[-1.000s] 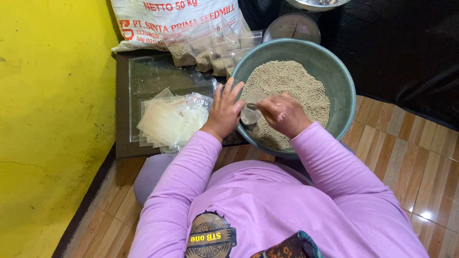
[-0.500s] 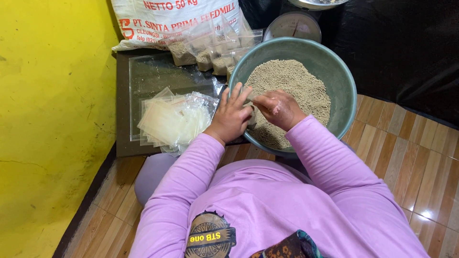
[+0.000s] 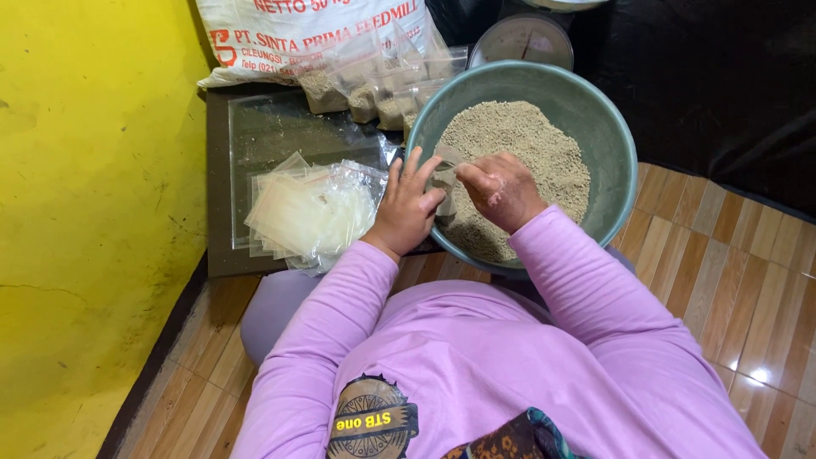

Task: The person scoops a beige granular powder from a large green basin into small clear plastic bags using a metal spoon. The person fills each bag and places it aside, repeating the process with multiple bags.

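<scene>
At the near rim of the bowl (image 3: 625, 170), my left hand (image 3: 408, 208) holds a small bag (image 3: 442, 178) while my right hand (image 3: 501, 189) pinches its mouth (filling, I judge); next, scoop in pellets (image 3: 518, 136) carefully.

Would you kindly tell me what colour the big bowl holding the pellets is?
The bowl is a muted grey-green, seen best in the head view.

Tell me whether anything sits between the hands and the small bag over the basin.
Nothing visible does. The left hand and the right hand both already touch the small clear bag, held over the grey pellets inside the green basin. The stack of empty bags lies off to the left, apart.
</scene>
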